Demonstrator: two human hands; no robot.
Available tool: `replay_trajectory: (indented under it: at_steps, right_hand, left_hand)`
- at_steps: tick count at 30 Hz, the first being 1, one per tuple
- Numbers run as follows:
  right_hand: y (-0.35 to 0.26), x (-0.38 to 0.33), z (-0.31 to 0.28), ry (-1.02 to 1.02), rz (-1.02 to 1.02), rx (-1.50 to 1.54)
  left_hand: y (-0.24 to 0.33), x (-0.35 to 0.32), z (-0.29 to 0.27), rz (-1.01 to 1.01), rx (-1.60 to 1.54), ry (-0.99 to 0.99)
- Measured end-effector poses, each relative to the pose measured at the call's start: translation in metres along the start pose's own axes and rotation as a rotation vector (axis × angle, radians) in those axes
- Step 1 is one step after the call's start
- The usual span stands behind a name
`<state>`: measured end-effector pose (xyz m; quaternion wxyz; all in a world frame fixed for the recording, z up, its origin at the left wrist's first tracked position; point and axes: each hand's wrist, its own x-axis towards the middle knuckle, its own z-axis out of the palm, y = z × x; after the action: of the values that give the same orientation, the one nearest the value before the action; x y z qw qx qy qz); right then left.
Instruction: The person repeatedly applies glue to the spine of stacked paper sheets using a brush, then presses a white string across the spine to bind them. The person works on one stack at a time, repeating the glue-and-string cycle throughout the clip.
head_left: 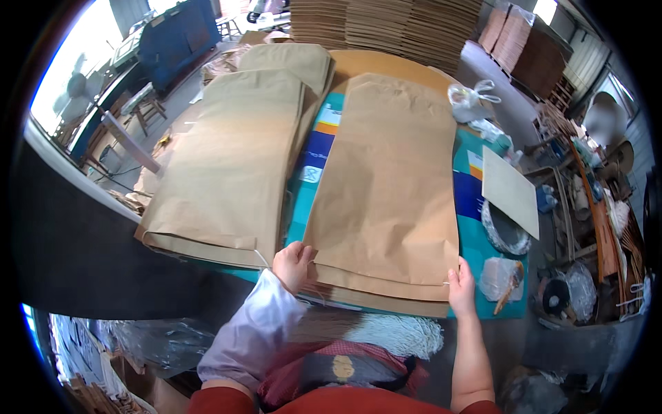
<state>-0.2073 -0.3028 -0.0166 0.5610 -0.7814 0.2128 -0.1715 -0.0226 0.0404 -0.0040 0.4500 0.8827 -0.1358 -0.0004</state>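
Observation:
A large brown kraft paper bag [393,179] lies flat in front of me, on a pile of similar bags whose edges show at its near end. My left hand [293,265] is closed on the near left corner of the bag, its fingers curled around the paper edge. At the near right corner, my right hand [462,283] pinches the side edge with the thumb on top. To the left rests a second stack of paper bags [224,159], with a thin white string [262,257] at its near corner, close to my left hand.
Teal and blue printed sheeting [469,238] covers the round table. On its right side sit a cream board [510,190], a white ring-shaped roll [507,231], a plastic tub [498,276] with a brush [512,284], and a knotted plastic bag [472,100]. White strings [400,334] hang near my lap. Cardboard stacks [386,31] stand behind.

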Motion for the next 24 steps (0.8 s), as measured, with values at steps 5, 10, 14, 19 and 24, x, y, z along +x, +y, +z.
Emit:
replay_trajectory:
  at_steps: [5, 10, 14, 19, 24]
  right_hand:
    - [-0.03, 0.013, 0.109, -0.014, -0.229, 0.013]
    - [-0.096, 0.034, 0.245, -0.429, -0.121, 0.267]
    - [-0.105, 0.036, 0.336, -0.419, -0.077, 0.246]
    - [-0.133, -0.002, 0.338, -0.727, 0.17, 0.053]
    - [-0.111, -0.038, 0.16, -1.109, -0.136, -0.126]
  left_hand:
    - [-0.024, -0.004, -0.091, -0.027, 0.034, 0.321]
    - [-0.121, 0.023, -0.223, -0.022, 0.497, 0.689]
    - [-0.103, 0.058, -0.286, -0.3, 1.008, 0.491]
    - [-0.095, 0.08, -0.282, -0.592, 1.507, 0.329]
    - [-0.054, 0.025, -0.21, 0.311, 1.219, 0.483]
